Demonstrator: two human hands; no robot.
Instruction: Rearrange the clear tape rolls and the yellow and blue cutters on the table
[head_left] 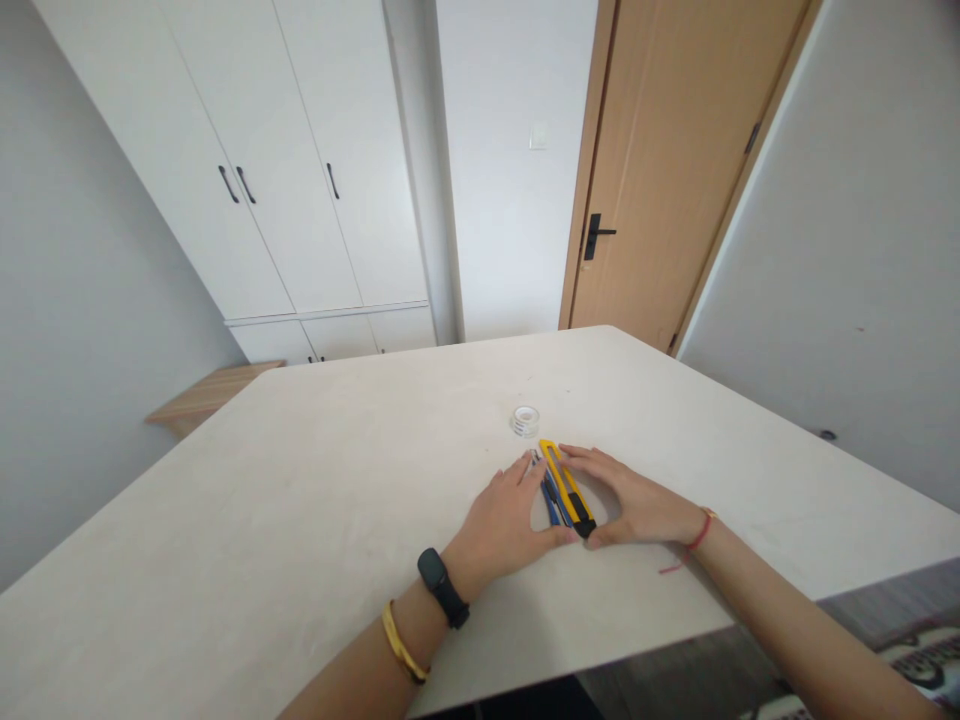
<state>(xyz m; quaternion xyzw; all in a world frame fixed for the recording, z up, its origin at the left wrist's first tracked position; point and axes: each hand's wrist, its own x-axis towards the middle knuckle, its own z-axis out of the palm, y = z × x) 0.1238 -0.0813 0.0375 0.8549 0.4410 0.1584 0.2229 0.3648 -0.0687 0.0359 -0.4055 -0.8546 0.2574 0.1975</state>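
Observation:
My left hand [506,515] and my right hand [634,500] curve around a small group of tools on the white table. A yellow utility knife [562,483] with a black end lies slanted between them. The right fingertips touch its far end, and the right thumb is at the black near end. Beside the knife, on its left, is a blue-and-black-handled tool [553,503], partly covered by my left fingers, so its kind is unclear. My left fingers rest at its far metal end, with the left thumb by the near ends. Just beyond stands a roll of clear tape [526,421].
The white table [300,500] stretches away on all sides of the hands. Past its far edge stand a white cabinet [300,240] and a wooden door [682,150]. A wooden shelf [217,392] sits low at the left.

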